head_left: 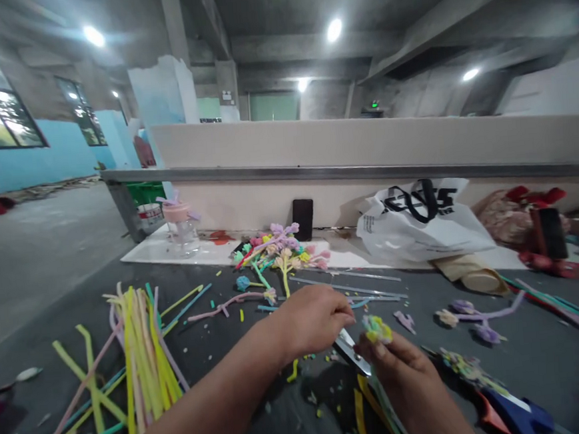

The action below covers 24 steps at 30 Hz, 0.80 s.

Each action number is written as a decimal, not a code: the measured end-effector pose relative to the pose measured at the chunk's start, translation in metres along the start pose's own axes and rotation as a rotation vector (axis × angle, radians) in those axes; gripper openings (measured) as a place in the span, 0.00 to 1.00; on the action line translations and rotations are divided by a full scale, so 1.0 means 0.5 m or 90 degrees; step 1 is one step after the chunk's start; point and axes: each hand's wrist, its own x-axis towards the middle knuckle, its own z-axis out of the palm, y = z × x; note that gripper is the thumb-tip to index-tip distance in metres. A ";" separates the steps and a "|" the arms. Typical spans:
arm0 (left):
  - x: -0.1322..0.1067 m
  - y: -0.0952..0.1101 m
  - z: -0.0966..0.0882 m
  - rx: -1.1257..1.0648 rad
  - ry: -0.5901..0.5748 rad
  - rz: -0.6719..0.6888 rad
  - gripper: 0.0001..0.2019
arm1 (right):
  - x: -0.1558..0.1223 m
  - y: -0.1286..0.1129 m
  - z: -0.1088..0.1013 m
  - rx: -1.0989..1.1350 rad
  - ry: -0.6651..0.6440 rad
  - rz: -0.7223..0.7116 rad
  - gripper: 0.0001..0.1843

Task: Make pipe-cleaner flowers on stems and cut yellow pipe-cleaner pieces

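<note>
My right hand (407, 375) is closed around the stem of a small pipe-cleaner flower (377, 328) with a yellow, green and pink head, held upright over the dark table (232, 382). My left hand (313, 317) reaches across from the left, fingers curled in a pinch next to the flower head; what it holds, if anything, is hidden. Metal scissor blades (353, 352) lie just below and between the two hands. Yellow and green stems (375, 411) trail down from my right hand.
A bundle of yellow, green and pink pipe cleaners (140, 362) lies at left. Finished flowers (282, 251) are heaped near the back, by a pink-lidded jar (179, 222), a dark phone (303, 219) and a white bag (420, 227). Blue-handled scissors (515, 413) lie at right.
</note>
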 end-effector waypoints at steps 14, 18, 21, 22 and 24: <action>-0.014 0.018 -0.029 -0.158 0.048 -0.049 0.08 | 0.001 -0.006 0.009 0.075 -0.014 0.007 0.07; -0.048 0.053 -0.099 -0.180 0.170 -0.047 0.09 | 0.001 -0.011 0.019 0.077 -0.002 0.024 0.09; -0.063 0.055 -0.125 -0.155 0.190 -0.074 0.11 | -0.001 -0.013 0.025 0.083 0.015 0.037 0.11; -0.065 0.049 -0.129 -0.134 0.178 -0.086 0.11 | -0.001 -0.012 0.025 0.096 0.019 0.038 0.11; -0.066 0.031 -0.132 -0.081 0.144 -0.108 0.10 | 0.000 -0.011 0.022 0.138 0.035 0.048 0.10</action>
